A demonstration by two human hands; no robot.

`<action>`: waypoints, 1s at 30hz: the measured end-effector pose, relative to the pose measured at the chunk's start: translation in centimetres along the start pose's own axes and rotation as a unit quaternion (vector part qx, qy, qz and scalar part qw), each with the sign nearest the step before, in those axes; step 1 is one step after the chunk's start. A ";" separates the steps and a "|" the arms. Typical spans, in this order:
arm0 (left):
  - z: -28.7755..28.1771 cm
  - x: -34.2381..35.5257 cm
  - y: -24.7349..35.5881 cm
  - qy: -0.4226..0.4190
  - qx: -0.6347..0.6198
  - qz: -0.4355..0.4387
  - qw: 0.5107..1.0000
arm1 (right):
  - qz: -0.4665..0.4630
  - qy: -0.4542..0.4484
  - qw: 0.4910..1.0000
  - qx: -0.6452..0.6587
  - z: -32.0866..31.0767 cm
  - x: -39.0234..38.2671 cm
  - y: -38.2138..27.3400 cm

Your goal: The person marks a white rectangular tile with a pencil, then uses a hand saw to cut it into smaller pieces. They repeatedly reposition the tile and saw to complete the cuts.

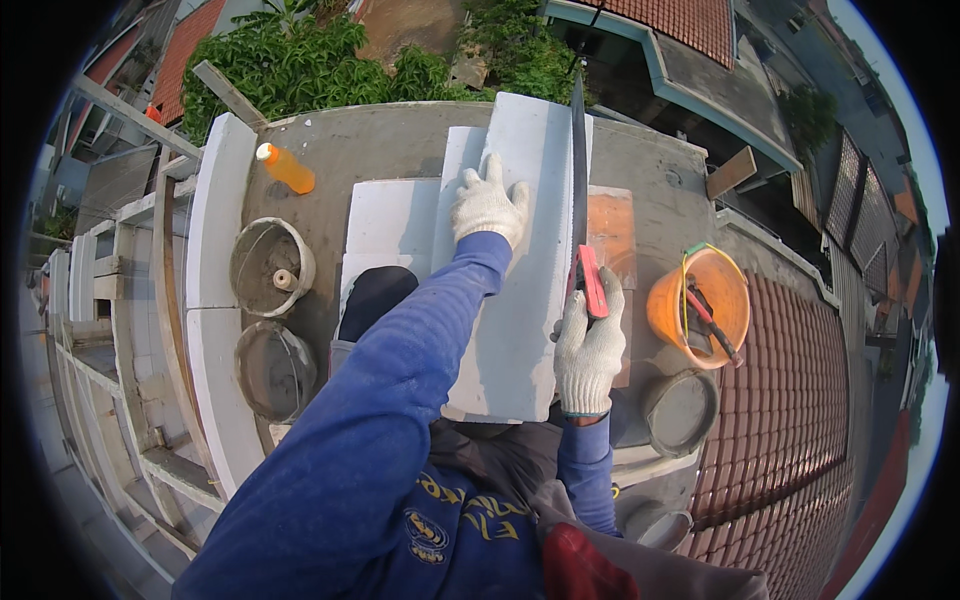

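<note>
My left hand [488,208], in a white knit glove, presses with spread fingers on top of a long white lightweight block [520,340], which lies over other white blocks [390,220]. My right hand [586,355], also gloved, grips the red-and-black handle [591,283] of a hand saw. The saw's long dark blade [580,160] runs away from me along the right edge of the top block. Just right of it lies an orange board [610,215].
An orange bucket [735,290] with tools stands right, above a grey bucket [690,420]. Two mortar buckets [260,250] and an orange bottle [290,172] stand left beside white blocks [212,400]. The concrete ledge [390,140] drops to tiled roofs [760,420] and trees.
</note>
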State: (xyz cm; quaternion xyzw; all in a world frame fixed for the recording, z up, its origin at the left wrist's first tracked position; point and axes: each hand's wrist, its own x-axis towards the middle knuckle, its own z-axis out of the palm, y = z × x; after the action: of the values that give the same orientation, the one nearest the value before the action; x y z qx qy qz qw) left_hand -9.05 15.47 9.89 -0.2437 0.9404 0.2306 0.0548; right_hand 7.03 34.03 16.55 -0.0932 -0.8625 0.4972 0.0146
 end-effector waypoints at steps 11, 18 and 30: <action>-0.2 0.5 -0.1 -0.013 -0.023 0.004 1.000 | -0.047 0.003 0.998 -0.048 2.6 9.5 -3.8; 0.8 0.6 -0.6 0.000 -0.022 0.008 1.000 | 0.049 0.005 0.999 0.020 -2.8 -3.9 -2.6; 0.6 -0.3 -0.6 -0.009 -0.026 0.006 1.000 | 0.051 -0.011 0.998 0.038 -0.2 4.5 -3.6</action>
State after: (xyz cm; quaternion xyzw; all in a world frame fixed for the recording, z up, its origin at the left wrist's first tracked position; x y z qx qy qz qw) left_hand -8.52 15.41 9.23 -0.2370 0.9351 0.2575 0.0554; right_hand 2.11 33.22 19.39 -0.1311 -0.8373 0.5306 -0.0172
